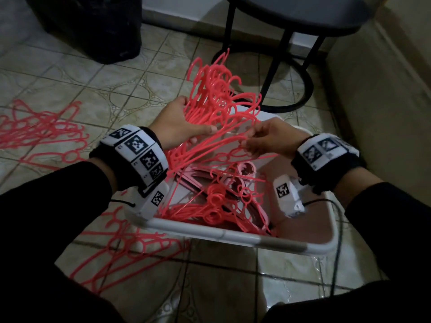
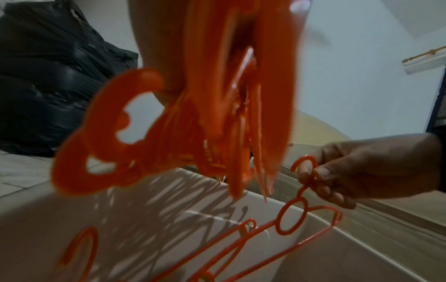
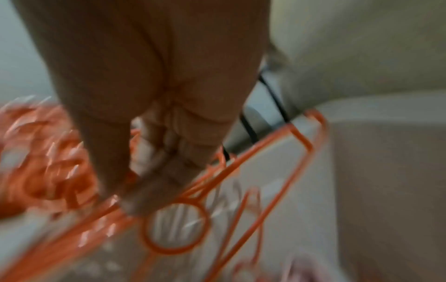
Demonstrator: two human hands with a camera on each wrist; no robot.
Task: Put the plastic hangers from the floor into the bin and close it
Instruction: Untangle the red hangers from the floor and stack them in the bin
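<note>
My left hand grips a thick bunch of red plastic hangers above the white bin, hooks pointing up and away. In the left wrist view the bunch hangs blurred right in front of the camera. My right hand pinches a single red hanger by its neck, over the bin's middle; the left wrist view shows that hand pinching just below the hook. The right wrist view is blurred, with my fingers above the hanger's ring. More hangers, red and pink, lie inside the bin.
Loose red hangers lie on the tiled floor at the left and beside the bin's near left corner. A black rubbish bag stands far left. A black round stool stands behind the bin. A pale wall runs along the right.
</note>
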